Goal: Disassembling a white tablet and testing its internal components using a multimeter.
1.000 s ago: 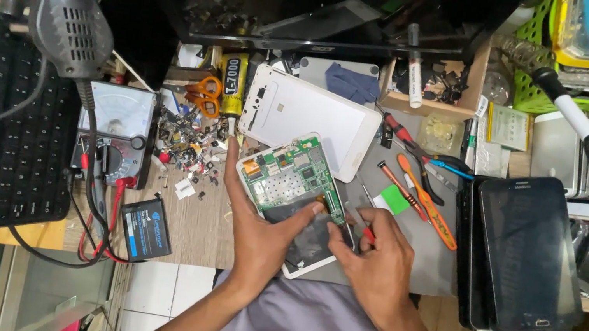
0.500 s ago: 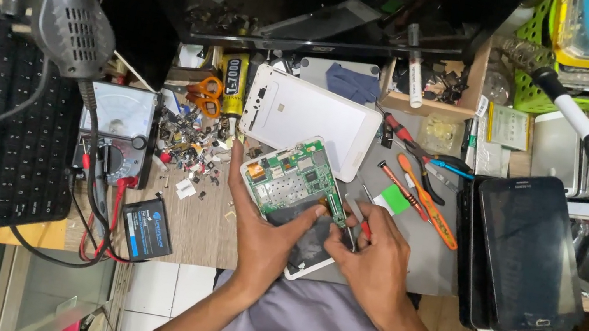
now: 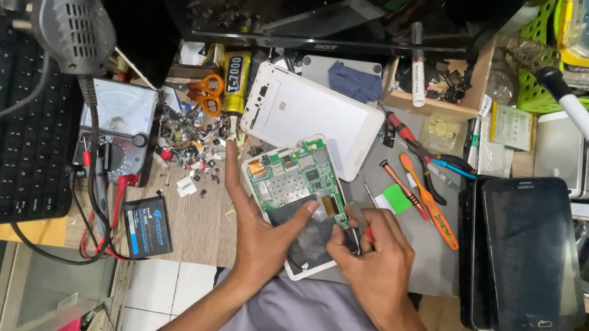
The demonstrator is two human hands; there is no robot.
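Already the opened tablet (image 3: 297, 197) lies near the counter (image 3: 198, 229) edge with its white back cover (image 3: 314, 117) off and circuit board bare. Left hand (image 3: 260, 235) steadies it, fingers spread; right hand (image 3: 374, 261) pinches a small tool at the board. Reassembly remains. Loose screws (image 3: 191, 145), screwdrivers (image 3: 424, 194) and stacked tablets (image 3: 528, 254) crowd close.

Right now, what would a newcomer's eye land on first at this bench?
Probably the opened tablet at centre front, its green circuit board bare, with the left hand steadying it and the right hand working a thin tool at its edge. Next, the white back cover just behind it, and the dark tablet lying to the right.
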